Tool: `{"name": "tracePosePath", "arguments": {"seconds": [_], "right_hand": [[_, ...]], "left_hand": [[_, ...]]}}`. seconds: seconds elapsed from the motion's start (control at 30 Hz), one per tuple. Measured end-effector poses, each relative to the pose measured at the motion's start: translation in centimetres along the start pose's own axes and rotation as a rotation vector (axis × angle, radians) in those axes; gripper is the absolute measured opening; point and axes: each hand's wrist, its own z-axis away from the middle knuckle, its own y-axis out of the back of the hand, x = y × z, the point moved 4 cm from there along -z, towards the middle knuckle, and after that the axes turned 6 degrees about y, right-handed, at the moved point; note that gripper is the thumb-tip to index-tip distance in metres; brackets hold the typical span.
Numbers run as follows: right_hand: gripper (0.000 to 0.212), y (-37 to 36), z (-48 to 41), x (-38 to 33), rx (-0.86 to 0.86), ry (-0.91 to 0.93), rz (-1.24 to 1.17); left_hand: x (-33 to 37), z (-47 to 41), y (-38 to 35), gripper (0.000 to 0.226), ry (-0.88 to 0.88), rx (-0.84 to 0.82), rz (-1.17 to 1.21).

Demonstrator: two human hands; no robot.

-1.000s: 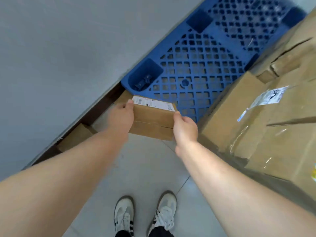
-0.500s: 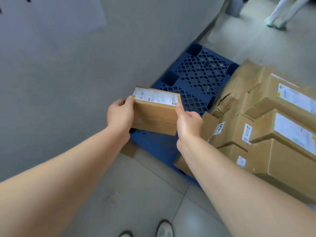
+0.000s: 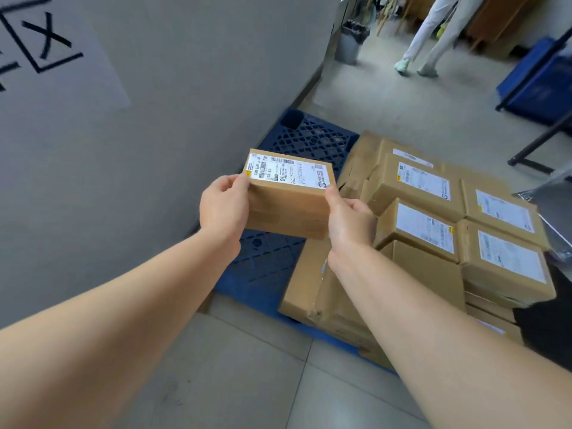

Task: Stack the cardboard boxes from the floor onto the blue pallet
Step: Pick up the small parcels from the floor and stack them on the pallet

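Observation:
I hold a small cardboard box with a white shipping label on top, raised above the blue pallet. My left hand grips its left end and my right hand grips its right end. The pallet lies against the grey wall, its left strip bare. Several labelled cardboard boxes are stacked on its right part, resting on larger flat cartons.
A grey wall with a white sign runs along the left. A person's legs and a bin are at the back. A blue container and a black stand leg are at the right. Tiled floor lies below me.
I have lifted the box higher and my view has tilted up; the stack of boxes, the far room and the person have come into sight, and my shoes have left it.

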Motion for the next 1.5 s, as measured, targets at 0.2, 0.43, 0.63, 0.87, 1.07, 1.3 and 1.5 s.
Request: {"name": "tracePosePath", "arguments": {"seconds": [0.2, 0.43, 0.63, 0.87, 1.07, 1.3, 1.5], "right_hand": [[0.028, 5.8, -1.8, 0.1, 0.064, -0.007, -0.044], [0.028, 15.1, -4.3, 1.0, 0.177, -0.010, -0.091], [0.023, 22.6, -6.1, 1.6, 0.287, 0.002, -0.112], [0.020, 30.6, -7.1, 3.5, 0.408, -0.042, -0.131], [0.021, 36.0, -7.3, 6.2, 0.490, -0.084, -0.114], [0.019, 39.4, -7.8, 9.2, 0.502, -0.159, -0.122], [0.015, 40.1, -8.9, 12.4, 0.427, -0.240, -0.089]], "left_hand": [[-0.4, 3.1, -5.4, 0.021, -0.016, -0.054, -0.034], [-1.9, 8.1, -13.9, 0.025, -0.029, -0.146, -0.071], [-3.1, 12.2, -20.2, 0.026, -0.025, -0.226, -0.107], [-5.6, 17.1, -25.9, 0.029, -0.008, -0.322, -0.164], [-8.2, 20.3, -29.8, 0.029, -0.021, -0.393, -0.245], [-11.0, 22.3, -32.3, 0.023, -0.024, -0.412, -0.351], [-13.5, 21.5, -33.5, 0.035, 0.003, -0.377, -0.494]]}}
